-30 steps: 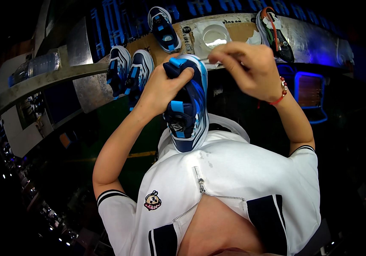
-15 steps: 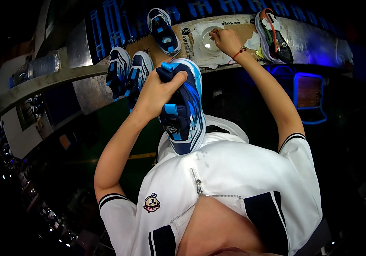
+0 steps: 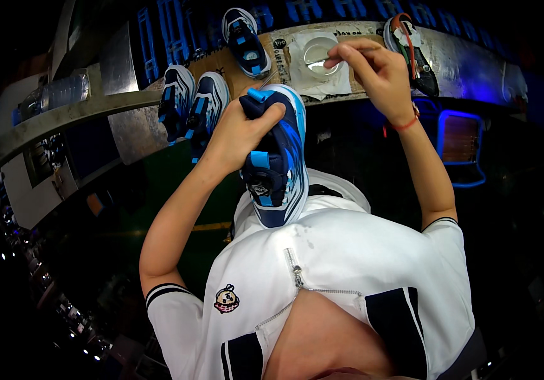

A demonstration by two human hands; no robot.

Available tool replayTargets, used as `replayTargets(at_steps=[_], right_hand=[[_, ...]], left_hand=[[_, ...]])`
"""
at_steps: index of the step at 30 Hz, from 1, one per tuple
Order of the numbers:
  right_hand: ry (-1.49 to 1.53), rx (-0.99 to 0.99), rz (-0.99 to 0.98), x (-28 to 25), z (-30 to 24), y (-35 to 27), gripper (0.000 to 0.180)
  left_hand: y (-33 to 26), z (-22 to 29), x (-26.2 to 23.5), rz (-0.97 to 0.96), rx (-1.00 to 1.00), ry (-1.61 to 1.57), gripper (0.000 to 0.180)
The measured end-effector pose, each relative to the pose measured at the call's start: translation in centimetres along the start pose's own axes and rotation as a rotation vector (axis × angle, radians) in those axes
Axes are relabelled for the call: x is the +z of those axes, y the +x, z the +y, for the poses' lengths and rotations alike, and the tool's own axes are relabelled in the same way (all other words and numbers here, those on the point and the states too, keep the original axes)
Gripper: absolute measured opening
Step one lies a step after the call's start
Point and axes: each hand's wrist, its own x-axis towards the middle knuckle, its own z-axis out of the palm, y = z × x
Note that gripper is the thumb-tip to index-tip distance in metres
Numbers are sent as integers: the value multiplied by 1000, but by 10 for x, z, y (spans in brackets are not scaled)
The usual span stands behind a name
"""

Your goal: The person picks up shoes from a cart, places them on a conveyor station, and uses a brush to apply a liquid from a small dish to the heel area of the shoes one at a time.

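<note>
My left hand grips a navy and blue sneaker by its ankle opening, thumb over the collar. The toe points down toward my white shirt. A thin pale line, perhaps a wire or thin tool, shows just beyond the heel. My right hand is raised at the bench edge, fingers pinched around a thin stick-like tool, too small to name surely. The tool's tip reaches over a round, clear shallow dish lying on white paper.
One matching sneaker lies on the bench; two more stand at its left edge. Right of the dish is a black shoe with orange trim. A blue-framed stool stands below the bench at right. A metal rail runs at left.
My right hand has drawn back from the dish, toward me and to the right, and the thin tool is now visible. The left hand still holds the sneaker, almost unmoved.
</note>
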Motion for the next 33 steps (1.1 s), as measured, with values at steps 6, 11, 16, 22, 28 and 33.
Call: replayTargets(at_steps=[6, 11, 16, 22, 28, 33], right_hand=[[96, -170, -54, 8, -33, -23, 14], [41, -204, -47, 10, -33, -23, 13], [-43, -239, -65, 7, -37, -24, 10], [-92, -279, -72, 6, -42, -23, 9], [-142, -320, -72, 7, -45, -20, 8], [-127, -290, -91, 5, -48, -22, 9]], left_hand=[[1, 9, 6, -15, 28, 26, 38], [0, 9, 8, -9, 27, 35, 39], [0, 6, 9, -12, 39, 20, 39], [-1, 5, 10, -10, 19, 17, 40], [1, 1, 11, -6, 49, 30, 44], [0, 3, 11, 4, 34, 60, 45]])
